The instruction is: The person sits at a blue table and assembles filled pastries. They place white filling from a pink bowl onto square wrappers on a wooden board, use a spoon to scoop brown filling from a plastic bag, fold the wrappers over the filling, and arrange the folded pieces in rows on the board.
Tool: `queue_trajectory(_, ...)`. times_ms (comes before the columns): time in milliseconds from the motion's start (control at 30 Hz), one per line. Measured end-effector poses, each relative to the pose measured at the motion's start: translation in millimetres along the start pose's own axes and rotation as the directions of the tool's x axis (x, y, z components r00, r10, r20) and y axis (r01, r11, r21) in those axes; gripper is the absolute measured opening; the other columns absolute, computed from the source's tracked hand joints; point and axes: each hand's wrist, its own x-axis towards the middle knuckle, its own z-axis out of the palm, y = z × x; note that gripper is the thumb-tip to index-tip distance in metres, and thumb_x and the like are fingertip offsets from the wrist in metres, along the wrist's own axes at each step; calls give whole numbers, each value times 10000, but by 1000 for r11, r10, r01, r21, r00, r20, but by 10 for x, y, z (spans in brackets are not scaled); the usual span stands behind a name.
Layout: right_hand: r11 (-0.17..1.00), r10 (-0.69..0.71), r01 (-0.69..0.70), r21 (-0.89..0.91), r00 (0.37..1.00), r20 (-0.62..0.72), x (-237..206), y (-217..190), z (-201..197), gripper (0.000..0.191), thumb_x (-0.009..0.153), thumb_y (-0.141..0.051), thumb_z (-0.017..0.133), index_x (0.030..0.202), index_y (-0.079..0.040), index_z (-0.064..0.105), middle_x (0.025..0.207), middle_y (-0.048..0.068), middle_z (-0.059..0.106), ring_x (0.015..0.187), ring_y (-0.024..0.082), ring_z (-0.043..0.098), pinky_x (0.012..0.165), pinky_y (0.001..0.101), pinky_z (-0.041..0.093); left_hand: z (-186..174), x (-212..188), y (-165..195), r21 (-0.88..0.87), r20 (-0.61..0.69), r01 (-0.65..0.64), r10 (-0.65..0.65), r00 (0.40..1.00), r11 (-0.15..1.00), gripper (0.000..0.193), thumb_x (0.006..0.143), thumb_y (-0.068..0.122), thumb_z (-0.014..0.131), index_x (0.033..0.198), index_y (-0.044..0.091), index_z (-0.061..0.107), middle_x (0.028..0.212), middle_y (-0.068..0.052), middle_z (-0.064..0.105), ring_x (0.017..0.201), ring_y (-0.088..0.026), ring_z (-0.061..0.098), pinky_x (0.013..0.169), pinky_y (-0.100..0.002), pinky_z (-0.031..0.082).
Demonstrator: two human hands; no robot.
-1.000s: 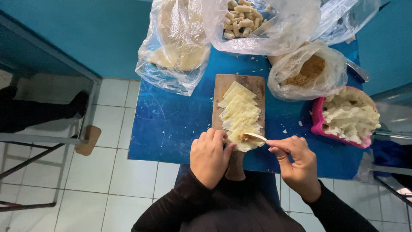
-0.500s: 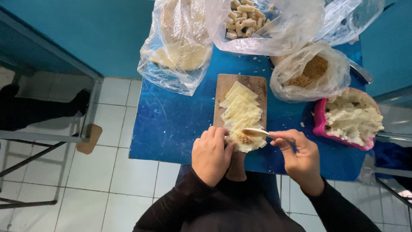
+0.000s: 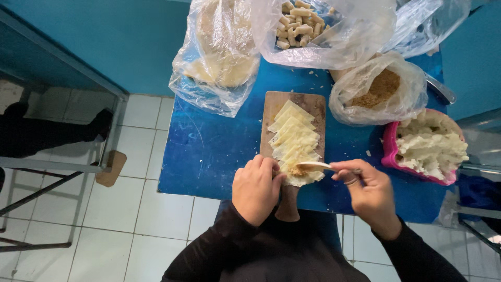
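Observation:
A wooden cutting board (image 3: 313,103) lies on a small blue table (image 3: 214,151), with a row of pale square dough sheets (image 3: 293,137) overlapping along it. My left hand (image 3: 255,189) rests on the near end of the board, fingertips touching the nearest sheet. My right hand (image 3: 367,194) holds a spoon (image 3: 315,166) whose bowl sits over that nearest sheet, next to a small heap of brown filling (image 3: 298,170).
A plastic bag of brown crumbs (image 3: 380,90) stands right of the board, a pink bowl of white shredded food (image 3: 427,147) further right. Bags of flat dough (image 3: 219,57) and rolled pieces (image 3: 302,23) sit at the back. A person's black shoe (image 3: 102,122) is on the tiled floor at left.
The spoon stays over the nearest sheet, shifting slightly; my right hand has drawn a little nearer to the board. My left hand has hardly moved.

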Motion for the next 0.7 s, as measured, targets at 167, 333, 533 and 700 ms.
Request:
queue_trajectory(167, 950, 54, 15, 313, 976, -211, 103, -94, -296, 158, 1118, -114, 575, 1157, -13, 690, 927, 74, 717, 830, 103, 618, 780, 217, 473, 19, 16, -27, 9, 14, -3, 3, 1000, 1000, 212, 852, 250, 745, 968, 118, 629, 912, -52, 616, 860, -272, 630, 702, -419, 440)
queue_trajectory(333, 973, -163, 63, -224, 871, -463, 487, -126, -577, 183, 1103, -115, 545, 1182, -12, 673, 959, 106, 706, 733, 153, 556, 689, 288, 416, 52, 30, -31, -24, 13, -4, 4, 1000, 1000, 172, 846, 205, 741, 944, 121, 627, 902, -44, 619, 859, -269, 636, 697, -422, 443)
queue_trajectory(533, 613, -456, 133, -779, 865, -211, 879, -174, -499, 324, 975, -96, 704, 1293, -35, 710, 987, 215, 585, 901, 349, 592, 773, 450, 490, 13, 49, 38, -6, -56, -64, 64, 996, 998, 123, 844, 167, 728, 890, 136, 619, 902, -62, 580, 868, -280, 599, 697, -404, 446)
queue_trajectory(700, 580, -486, 193, -791, 861, -147, 394, -341, -208, 295, 879, -183, 759, 1137, -50, 707, 1038, 162, 628, 1017, 344, 601, 866, 449, 455, -5, 54, 132, 59, -83, -159, 164, 983, 986, 146, 831, 141, 710, 914, 119, 591, 896, -53, 574, 876, -269, 588, 740, -408, 434)
